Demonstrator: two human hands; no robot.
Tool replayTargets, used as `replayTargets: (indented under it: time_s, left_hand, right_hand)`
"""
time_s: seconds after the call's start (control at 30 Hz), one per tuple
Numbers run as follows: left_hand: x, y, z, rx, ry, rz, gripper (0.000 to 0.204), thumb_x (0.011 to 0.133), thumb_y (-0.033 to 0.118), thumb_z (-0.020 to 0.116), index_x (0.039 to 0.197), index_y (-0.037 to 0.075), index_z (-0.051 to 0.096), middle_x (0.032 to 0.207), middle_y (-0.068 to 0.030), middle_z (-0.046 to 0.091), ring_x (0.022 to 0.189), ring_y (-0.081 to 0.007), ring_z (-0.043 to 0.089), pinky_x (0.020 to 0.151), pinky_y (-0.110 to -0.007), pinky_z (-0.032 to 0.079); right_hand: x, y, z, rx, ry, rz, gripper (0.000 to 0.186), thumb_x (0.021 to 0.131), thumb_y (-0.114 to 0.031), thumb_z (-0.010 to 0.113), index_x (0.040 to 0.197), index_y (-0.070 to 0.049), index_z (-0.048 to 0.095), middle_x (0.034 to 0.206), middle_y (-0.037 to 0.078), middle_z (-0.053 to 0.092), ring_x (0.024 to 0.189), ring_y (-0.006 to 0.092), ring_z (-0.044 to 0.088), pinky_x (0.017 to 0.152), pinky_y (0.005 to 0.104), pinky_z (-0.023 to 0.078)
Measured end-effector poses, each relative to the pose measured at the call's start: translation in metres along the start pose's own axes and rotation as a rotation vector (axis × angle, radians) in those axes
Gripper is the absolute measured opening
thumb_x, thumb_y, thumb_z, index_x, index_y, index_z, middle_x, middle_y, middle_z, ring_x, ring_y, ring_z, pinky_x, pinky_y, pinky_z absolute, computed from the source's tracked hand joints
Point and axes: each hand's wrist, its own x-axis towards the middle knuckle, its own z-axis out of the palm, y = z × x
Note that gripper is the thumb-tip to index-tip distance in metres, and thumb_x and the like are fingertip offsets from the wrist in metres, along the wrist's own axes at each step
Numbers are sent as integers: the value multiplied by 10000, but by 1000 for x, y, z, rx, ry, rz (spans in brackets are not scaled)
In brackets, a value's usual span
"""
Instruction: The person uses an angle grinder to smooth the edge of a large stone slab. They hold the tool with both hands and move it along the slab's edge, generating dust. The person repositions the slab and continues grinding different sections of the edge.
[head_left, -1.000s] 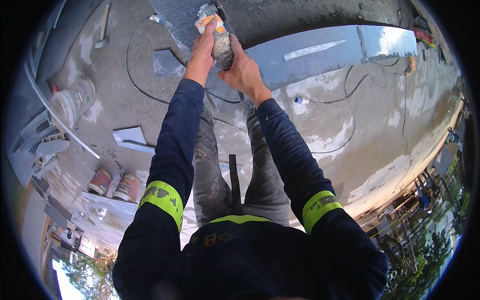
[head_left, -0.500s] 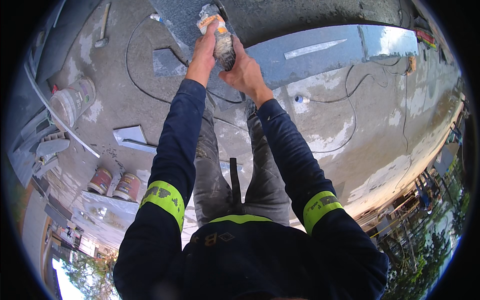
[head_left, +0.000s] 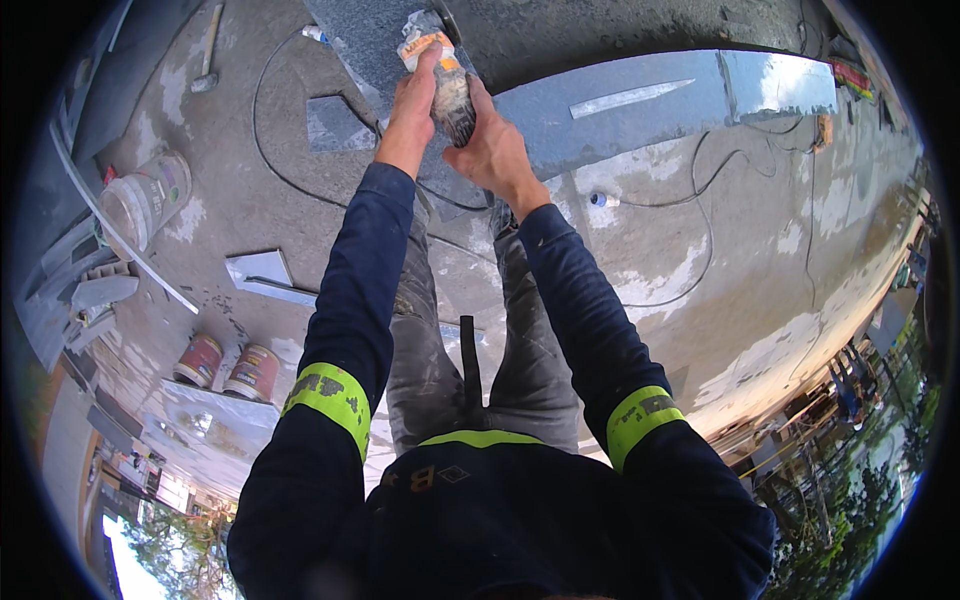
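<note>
Both my hands grip a dusty angle grinder (head_left: 450, 92) with an orange and white body, held out in front of me at the top of the view. My left hand (head_left: 408, 118) is closed along its left side, thumb on top. My right hand (head_left: 492, 158) wraps its near end from the right. The grinder's far end, with a dark edge that looks like its disc or guard, is over a grey stone slab (head_left: 348, 40). Whether the disc touches the stone cannot be seen. A longer grey slab (head_left: 560, 150) runs off to the right, with a pale pointed strip (head_left: 632, 98) on it.
Cables lie over the concrete floor, one ending in a blue and white connector (head_left: 600, 199). At left are a hammer (head_left: 206, 80), a white bucket (head_left: 150, 200), two reddish cans (head_left: 252, 372) and stone offcuts (head_left: 265, 270). Another orange tool (head_left: 823, 131) lies far right.
The grinder and both hands have shifted very slightly right and toward me. My grip stays the same, and the slabs have not visibly moved.
</note>
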Motion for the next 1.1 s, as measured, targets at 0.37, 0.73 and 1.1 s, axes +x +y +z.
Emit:
replayTargets:
  time_s: [0.37, 0.73, 1.1]
  left_hand:
    - [-3, 0, 0, 24, -1, -2, 728, 1028, 508, 773, 1449, -71, 634, 1252, -197, 783, 1099, -291, 788, 971, -414, 630]
    - [-5, -2, 0, 13, -3, -7, 697, 1054, 505, 751, 1463, -45, 627, 1228, -190, 794, 1092, -287, 795, 960, -419, 643]
    - [-15, -7, 1, 31, -1, -7, 806, 983, 551, 806, 1409, -117, 659, 1299, -182, 750, 1147, -278, 760, 1004, -419, 596]
  right_hand:
    - [-2, 3, 1, 12, 7, -26, 1207, 717, -201, 861, 1766, -116, 270, 1207, 339, 767, 1130, 544, 741, 1009, 561, 603]
    - [-2, 5, 1, -2, -8, 1, 1212, 715, -203, 865, 1766, -116, 269, 1217, 338, 765, 1137, 538, 741, 1013, 560, 602]
    - [-15, 4, -3, 38, 17, -16, 1117, 739, -176, 820, 1731, -66, 319, 1213, 360, 763, 1151, 555, 738, 1019, 525, 602]
